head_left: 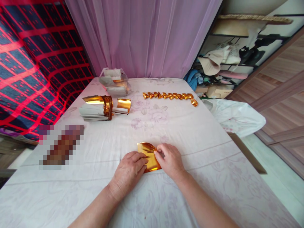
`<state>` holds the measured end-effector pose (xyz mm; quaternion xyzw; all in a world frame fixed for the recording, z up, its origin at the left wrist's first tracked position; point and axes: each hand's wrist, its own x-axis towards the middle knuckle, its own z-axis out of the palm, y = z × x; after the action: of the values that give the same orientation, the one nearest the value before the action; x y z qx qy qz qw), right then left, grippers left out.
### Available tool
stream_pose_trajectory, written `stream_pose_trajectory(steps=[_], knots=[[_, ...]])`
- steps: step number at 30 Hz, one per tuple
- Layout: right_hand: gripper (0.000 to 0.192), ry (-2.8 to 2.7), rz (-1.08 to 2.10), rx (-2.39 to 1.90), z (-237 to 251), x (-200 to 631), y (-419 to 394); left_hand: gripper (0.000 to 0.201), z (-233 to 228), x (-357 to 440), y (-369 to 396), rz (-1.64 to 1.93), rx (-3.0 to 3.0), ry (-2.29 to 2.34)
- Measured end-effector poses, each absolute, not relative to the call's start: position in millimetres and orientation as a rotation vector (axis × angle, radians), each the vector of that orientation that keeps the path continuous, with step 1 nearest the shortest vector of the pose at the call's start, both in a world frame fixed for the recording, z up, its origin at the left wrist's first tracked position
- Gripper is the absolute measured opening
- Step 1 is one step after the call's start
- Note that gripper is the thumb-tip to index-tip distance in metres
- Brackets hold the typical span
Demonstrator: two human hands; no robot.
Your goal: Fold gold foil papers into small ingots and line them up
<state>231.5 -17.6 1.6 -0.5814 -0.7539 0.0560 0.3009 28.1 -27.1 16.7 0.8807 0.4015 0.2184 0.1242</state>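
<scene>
A gold foil paper sheet point(147, 151) lies on the white floral tablecloth point(180, 126) near the front. My left hand point(129, 172) presses on its left edge with fingers curled. My right hand point(169, 160) pinches the sheet's right side between thumb and fingers, and the paper is partly folded there. Both hands touch the same sheet and hide its lower part.
A row of folded gold paper pieces point(169, 96) lies at the back of the table. Stacks of gold-and-white sheets point(96, 108) and a clear bag of sheets point(115, 82) sit back left. A pixelated patch point(60, 145) lies left. A white plastic bag point(235, 115) hangs off the right edge.
</scene>
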Motion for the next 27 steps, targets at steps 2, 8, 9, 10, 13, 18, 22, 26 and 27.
stream_pose_trajectory(steps=[2,8,9,10,13,18,22,26,27], knots=[[0.004,-1.980,0.131,-1.556,1,231,-18,0.020,18,27,-27,0.616,2.562,1.163],[0.008,-1.987,0.080,-1.550,0,232,-17,0.022,19,28,-28,0.605,2.554,1.151],[0.005,-2.011,0.093,-1.534,1,233,-17,0.023,19,28,-28,0.607,2.554,1.155],[0.006,-2.034,0.114,-1.518,1,233,-16,0.024,19,29,-28,0.602,2.556,1.160],[0.013,-2.079,0.174,-1.477,2,234,-15,0.031,20,30,-29,0.576,2.582,1.182],[0.007,-2.108,0.167,-1.487,2,234,-13,0.031,18,33,-31,0.560,2.641,1.218],[0.008,-2.178,0.167,-1.550,10,231,-9,0.031,16,33,-31,0.540,2.690,1.242],[0.014,-2.244,0.198,-1.625,20,228,-2,0.032,18,32,-31,0.538,2.693,1.243],[0.015,-2.255,0.210,-1.627,21,228,-1,0.032,18,32,-31,0.535,2.691,1.246]])
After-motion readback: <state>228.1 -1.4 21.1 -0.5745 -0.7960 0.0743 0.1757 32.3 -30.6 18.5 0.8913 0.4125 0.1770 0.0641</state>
